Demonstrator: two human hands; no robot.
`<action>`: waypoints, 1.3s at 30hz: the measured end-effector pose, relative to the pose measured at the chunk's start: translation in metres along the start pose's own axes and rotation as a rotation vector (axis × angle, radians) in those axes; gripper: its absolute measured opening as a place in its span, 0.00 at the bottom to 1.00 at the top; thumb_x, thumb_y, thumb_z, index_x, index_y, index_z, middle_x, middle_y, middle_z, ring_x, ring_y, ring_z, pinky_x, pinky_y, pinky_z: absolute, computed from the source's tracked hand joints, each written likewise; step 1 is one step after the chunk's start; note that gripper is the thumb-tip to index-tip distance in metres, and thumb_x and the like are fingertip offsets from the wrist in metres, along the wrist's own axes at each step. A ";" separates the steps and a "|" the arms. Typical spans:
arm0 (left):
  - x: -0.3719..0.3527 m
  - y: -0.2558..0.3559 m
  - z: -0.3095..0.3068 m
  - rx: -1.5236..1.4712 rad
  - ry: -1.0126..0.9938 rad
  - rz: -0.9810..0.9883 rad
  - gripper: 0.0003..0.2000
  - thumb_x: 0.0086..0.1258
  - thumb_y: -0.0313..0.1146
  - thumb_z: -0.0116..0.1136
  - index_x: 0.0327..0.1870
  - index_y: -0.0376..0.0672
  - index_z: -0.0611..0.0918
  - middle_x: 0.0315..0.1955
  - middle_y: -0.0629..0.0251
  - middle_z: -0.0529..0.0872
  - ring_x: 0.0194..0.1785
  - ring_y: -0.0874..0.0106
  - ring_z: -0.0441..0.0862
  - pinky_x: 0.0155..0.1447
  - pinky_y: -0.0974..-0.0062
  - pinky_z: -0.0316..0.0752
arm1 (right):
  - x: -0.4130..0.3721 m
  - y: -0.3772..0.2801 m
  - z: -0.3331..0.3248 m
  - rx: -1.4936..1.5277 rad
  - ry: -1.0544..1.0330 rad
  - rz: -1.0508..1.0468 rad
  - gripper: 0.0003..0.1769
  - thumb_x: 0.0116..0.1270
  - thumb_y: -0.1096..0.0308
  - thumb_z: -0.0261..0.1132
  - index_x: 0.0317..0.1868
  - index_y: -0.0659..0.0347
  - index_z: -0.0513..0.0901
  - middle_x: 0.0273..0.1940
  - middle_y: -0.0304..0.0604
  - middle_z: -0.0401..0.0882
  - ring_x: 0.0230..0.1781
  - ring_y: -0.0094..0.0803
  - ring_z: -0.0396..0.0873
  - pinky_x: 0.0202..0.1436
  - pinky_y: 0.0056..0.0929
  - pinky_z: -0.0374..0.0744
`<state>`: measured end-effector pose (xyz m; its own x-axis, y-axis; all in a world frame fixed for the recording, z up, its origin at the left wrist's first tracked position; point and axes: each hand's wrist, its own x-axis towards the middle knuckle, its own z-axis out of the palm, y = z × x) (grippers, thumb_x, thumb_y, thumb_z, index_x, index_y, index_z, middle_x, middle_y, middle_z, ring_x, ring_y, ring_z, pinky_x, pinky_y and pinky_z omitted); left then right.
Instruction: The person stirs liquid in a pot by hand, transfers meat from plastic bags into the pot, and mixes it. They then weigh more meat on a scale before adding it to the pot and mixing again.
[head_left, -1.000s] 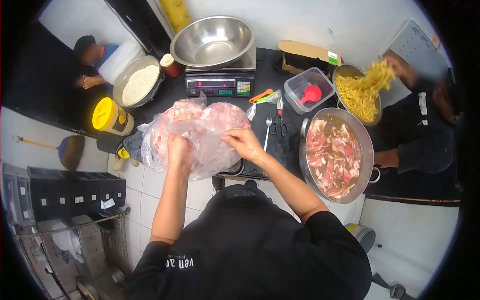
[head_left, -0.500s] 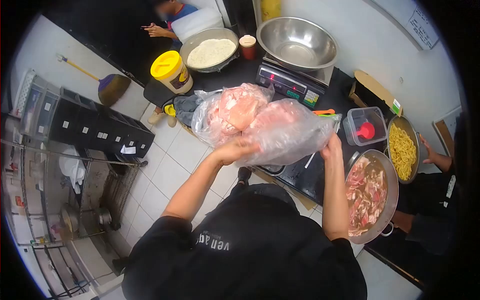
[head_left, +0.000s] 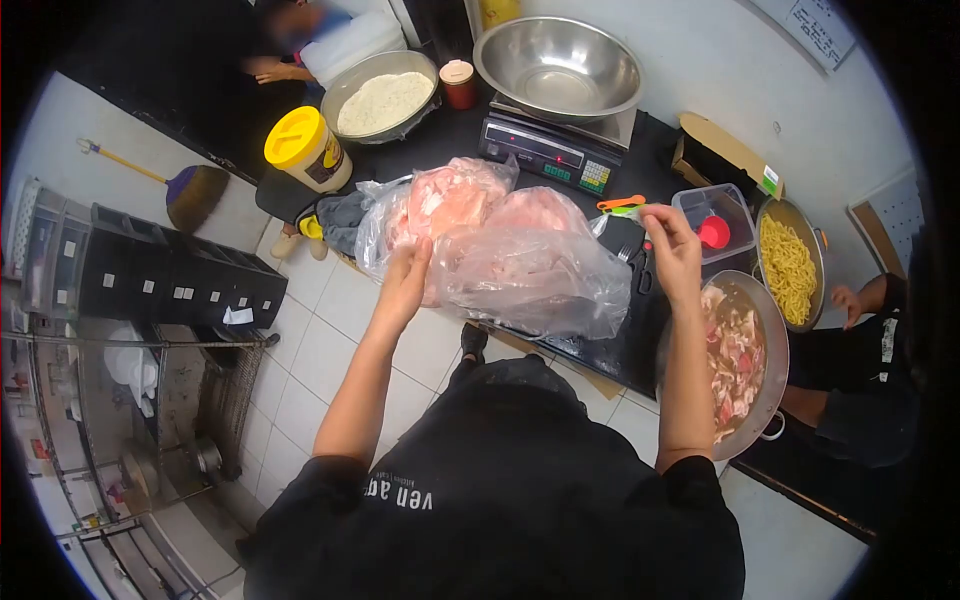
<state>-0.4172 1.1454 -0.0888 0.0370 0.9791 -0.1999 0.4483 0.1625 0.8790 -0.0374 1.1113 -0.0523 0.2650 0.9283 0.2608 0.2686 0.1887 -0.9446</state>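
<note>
Clear plastic bags of pale pink meat (head_left: 530, 265) lie on the black table in front of me. My left hand (head_left: 405, 285) rests against the near left side of the bags, its fingers extended. Off to the right, my right hand (head_left: 670, 240) is raised beside an orange and green utensil, thumb and fingers pinched on a small piece of clear plastic. Scissors (head_left: 641, 270) and a fork lie on the table between the bags and my right hand.
Behind the bags stands a scale (head_left: 545, 150) bearing a steel bowl (head_left: 560, 70). A yellow-lidded tub (head_left: 308, 150) and flour bowl (head_left: 385, 103) are at the back left. To the right are a plastic container (head_left: 715, 215), noodles (head_left: 788, 270), a meat pan (head_left: 735, 370) and a co-worker's hand (head_left: 850, 303).
My right hand has come off the bag's right end and risen. My left hand has moved left and opened. The loose plastic now lies lower over the meat, and the whole view has shifted.
</note>
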 end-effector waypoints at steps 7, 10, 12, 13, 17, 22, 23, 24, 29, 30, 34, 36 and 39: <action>-0.008 0.097 0.040 0.176 -0.538 0.879 0.19 0.62 0.33 0.65 0.52 0.35 0.78 0.50 0.48 0.79 0.51 0.54 0.79 0.53 0.63 0.76 | -0.021 0.033 0.083 -0.470 -0.785 -0.193 0.12 0.62 0.71 0.60 0.44 0.67 0.83 0.42 0.56 0.83 0.47 0.47 0.82 0.52 0.42 0.78; 0.033 0.062 0.083 0.713 -0.664 0.595 0.22 0.60 0.28 0.65 0.55 0.37 0.76 0.51 0.48 0.80 0.53 0.53 0.78 0.56 0.61 0.74 | -0.020 0.063 0.096 -0.803 -0.628 -0.161 0.17 0.61 0.69 0.63 0.50 0.65 0.81 0.47 0.55 0.81 0.49 0.50 0.81 0.53 0.45 0.78; 0.047 0.042 0.096 0.616 -0.167 0.931 0.21 0.60 0.26 0.62 0.57 0.39 0.76 0.46 0.50 0.83 0.52 0.53 0.80 0.55 0.59 0.75 | -0.018 0.057 0.099 -0.905 -0.467 -0.111 0.21 0.60 0.68 0.65 0.54 0.65 0.79 0.49 0.55 0.80 0.50 0.52 0.80 0.54 0.46 0.77; 0.052 0.038 0.102 0.615 -0.169 0.938 0.21 0.60 0.26 0.62 0.57 0.39 0.76 0.46 0.50 0.83 0.52 0.53 0.80 0.55 0.59 0.75 | -0.016 0.049 0.101 -0.933 -0.508 -0.064 0.25 0.59 0.66 0.67 0.57 0.64 0.77 0.54 0.55 0.77 0.51 0.52 0.79 0.57 0.45 0.76; 0.058 0.029 0.114 0.586 -0.028 0.960 0.20 0.59 0.28 0.62 0.54 0.40 0.77 0.38 0.53 0.86 0.51 0.53 0.80 0.53 0.59 0.75 | -0.020 0.060 0.124 -0.925 -0.411 -0.231 0.27 0.57 0.64 0.69 0.57 0.62 0.78 0.54 0.55 0.77 0.52 0.51 0.78 0.57 0.42 0.76; 0.059 0.042 0.072 0.407 -0.169 0.729 0.09 0.58 0.25 0.59 0.40 0.39 0.81 0.32 0.50 0.85 0.42 0.52 0.82 0.47 0.59 0.77 | -0.029 0.071 0.105 -0.734 -0.437 -0.324 0.15 0.57 0.68 0.67 0.45 0.63 0.82 0.45 0.53 0.81 0.49 0.48 0.79 0.53 0.40 0.78; 0.058 0.046 0.058 0.397 -0.169 0.720 0.06 0.58 0.24 0.58 0.37 0.38 0.81 0.31 0.49 0.84 0.39 0.52 0.83 0.45 0.59 0.77 | -0.032 0.063 0.097 -0.652 -0.451 -0.313 0.10 0.57 0.69 0.65 0.39 0.63 0.83 0.43 0.52 0.82 0.49 0.46 0.79 0.52 0.40 0.78; 0.053 0.051 0.048 0.401 -0.173 0.721 0.06 0.58 0.24 0.58 0.37 0.38 0.81 0.31 0.49 0.84 0.39 0.52 0.83 0.45 0.59 0.77 | -0.035 0.051 0.086 -0.649 -0.448 -0.309 0.10 0.57 0.69 0.65 0.39 0.63 0.83 0.43 0.52 0.82 0.49 0.46 0.79 0.52 0.40 0.78; 0.007 0.090 0.061 0.330 -0.345 0.967 0.06 0.58 0.22 0.58 0.36 0.37 0.80 0.27 0.56 0.82 0.33 0.61 0.82 0.40 0.67 0.76 | -0.039 0.050 0.063 -0.699 -0.219 -0.176 0.11 0.61 0.74 0.58 0.41 0.63 0.83 0.37 0.55 0.83 0.40 0.50 0.82 0.44 0.45 0.80; -0.002 0.095 0.074 0.226 -0.457 1.029 0.06 0.57 0.22 0.58 0.36 0.37 0.79 0.28 0.57 0.82 0.33 0.61 0.82 0.40 0.67 0.76 | -0.042 0.050 0.063 -0.688 -0.153 -0.260 0.13 0.61 0.74 0.59 0.45 0.63 0.83 0.39 0.54 0.84 0.41 0.51 0.82 0.44 0.45 0.80; 0.034 0.048 0.110 0.649 -0.379 0.870 0.10 0.65 0.27 0.51 0.45 0.35 0.77 0.37 0.49 0.83 0.44 0.52 0.81 0.50 0.57 0.76 | -0.049 0.024 0.055 -0.719 -0.189 -0.155 0.14 0.61 0.73 0.59 0.47 0.64 0.83 0.40 0.53 0.84 0.42 0.50 0.83 0.46 0.44 0.80; 0.042 0.025 0.111 0.852 -0.360 0.926 0.13 0.65 0.29 0.51 0.49 0.34 0.76 0.41 0.47 0.81 0.48 0.49 0.79 0.54 0.52 0.73 | -0.057 0.020 0.049 -0.710 -0.186 -0.150 0.14 0.61 0.73 0.58 0.46 0.64 0.83 0.40 0.53 0.84 0.42 0.50 0.83 0.46 0.43 0.81; 0.024 0.008 0.120 1.138 -0.287 0.987 0.20 0.65 0.32 0.51 0.56 0.33 0.74 0.50 0.42 0.78 0.55 0.45 0.75 0.60 0.44 0.66 | -0.064 0.012 0.040 -0.722 -0.222 -0.123 0.14 0.62 0.71 0.59 0.47 0.62 0.83 0.40 0.52 0.84 0.41 0.47 0.83 0.45 0.41 0.81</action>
<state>-0.3059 1.1554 -0.1380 0.8268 0.5598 0.0545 0.5623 -0.8252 -0.0533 -0.0881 1.0670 -0.0879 0.0219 0.9712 0.2371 0.8429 0.1096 -0.5267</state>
